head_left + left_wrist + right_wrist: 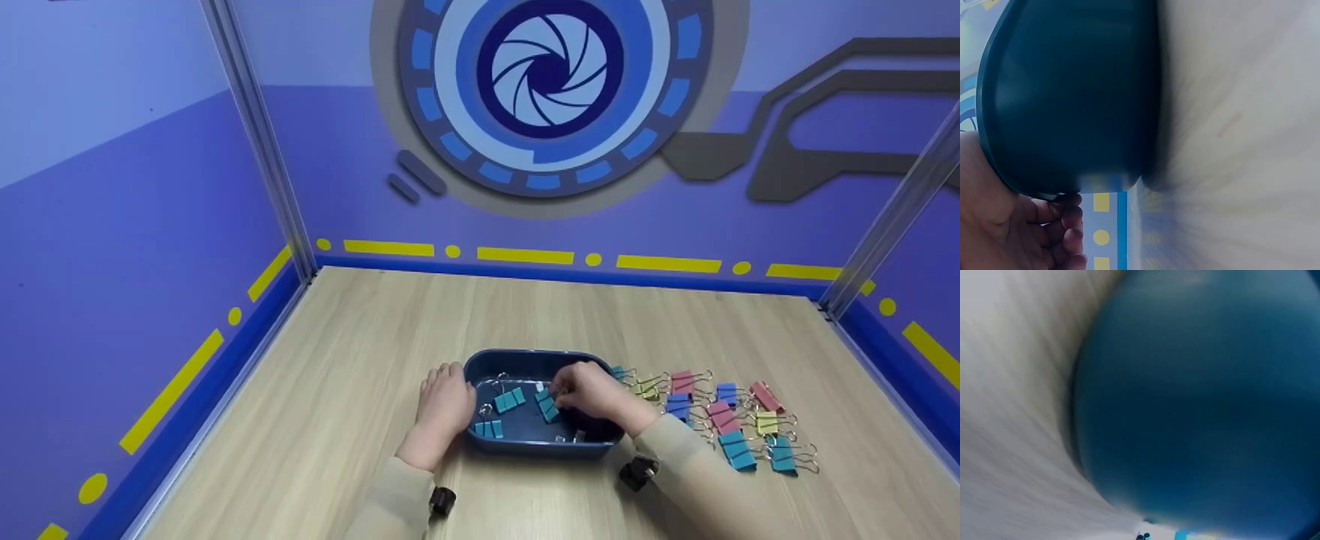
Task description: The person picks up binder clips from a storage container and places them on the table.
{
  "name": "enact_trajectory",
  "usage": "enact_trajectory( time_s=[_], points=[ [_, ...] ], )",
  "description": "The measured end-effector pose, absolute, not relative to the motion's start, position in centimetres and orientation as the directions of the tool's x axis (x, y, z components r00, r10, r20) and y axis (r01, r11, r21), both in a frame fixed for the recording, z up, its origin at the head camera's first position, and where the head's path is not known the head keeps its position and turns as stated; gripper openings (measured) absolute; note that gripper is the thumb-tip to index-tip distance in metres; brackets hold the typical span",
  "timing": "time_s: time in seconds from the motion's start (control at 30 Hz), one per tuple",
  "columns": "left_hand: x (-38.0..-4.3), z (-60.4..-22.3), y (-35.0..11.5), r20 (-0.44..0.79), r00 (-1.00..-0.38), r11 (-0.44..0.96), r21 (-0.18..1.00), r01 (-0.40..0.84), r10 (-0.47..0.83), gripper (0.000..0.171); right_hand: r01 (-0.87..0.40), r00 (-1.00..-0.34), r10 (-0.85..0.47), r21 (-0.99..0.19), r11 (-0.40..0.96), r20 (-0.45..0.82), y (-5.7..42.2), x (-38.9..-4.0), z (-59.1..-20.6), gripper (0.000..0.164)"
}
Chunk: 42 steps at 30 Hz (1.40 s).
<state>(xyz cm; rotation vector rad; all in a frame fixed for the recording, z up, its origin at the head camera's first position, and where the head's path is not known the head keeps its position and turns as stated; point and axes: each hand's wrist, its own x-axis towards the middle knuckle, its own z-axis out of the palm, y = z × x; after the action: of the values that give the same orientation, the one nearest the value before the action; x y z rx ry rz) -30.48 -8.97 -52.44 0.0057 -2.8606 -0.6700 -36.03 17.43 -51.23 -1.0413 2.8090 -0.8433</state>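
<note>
A dark blue tray with rounded corners sits on the table. My left hand holds its left end, the thumb by the rim; in the left wrist view the fingers curl outside the rim. My right hand reaches in over the right side and pinches a teal binder clip at the fingertips. Two other teal binder clips, one farther back and one at the front left, lie in the tray. In the right wrist view the tray's wall hides the hand.
Right of the tray lie several loose binder clips, among them a red clip, a blue clip, a yellow clip and a teal clip. Printed panels wall the wooden table at the back and sides.
</note>
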Motion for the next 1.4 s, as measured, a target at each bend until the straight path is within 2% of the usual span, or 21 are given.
enact_trajectory(
  time_s=[0.23,0.6,1.4],
  points=[
    [-30.6,-52.4,-9.0,0.194,-0.98,0.898,0.439,0.041,-0.05,0.033,-0.534,-0.798,-0.587,-0.61,0.586,0.135,17.6,-36.0,-51.0,0.007],
    [-30.7,-52.4,-9.0,0.186,-0.981,0.901,0.432,0.039,-0.047,0.035,-0.469,-0.82,-0.549,-0.737,0.487,0.159,18.5,-35.2,-50.3,0.01],
    [-30.6,-52.5,-8.9,0.191,-0.98,0.897,0.44,0.032,-0.059,0.034,-0.291,-0.928,-0.348,-0.839,0.461,0.131,24.0,-30.6,-47.8,0.023]
  ],
)
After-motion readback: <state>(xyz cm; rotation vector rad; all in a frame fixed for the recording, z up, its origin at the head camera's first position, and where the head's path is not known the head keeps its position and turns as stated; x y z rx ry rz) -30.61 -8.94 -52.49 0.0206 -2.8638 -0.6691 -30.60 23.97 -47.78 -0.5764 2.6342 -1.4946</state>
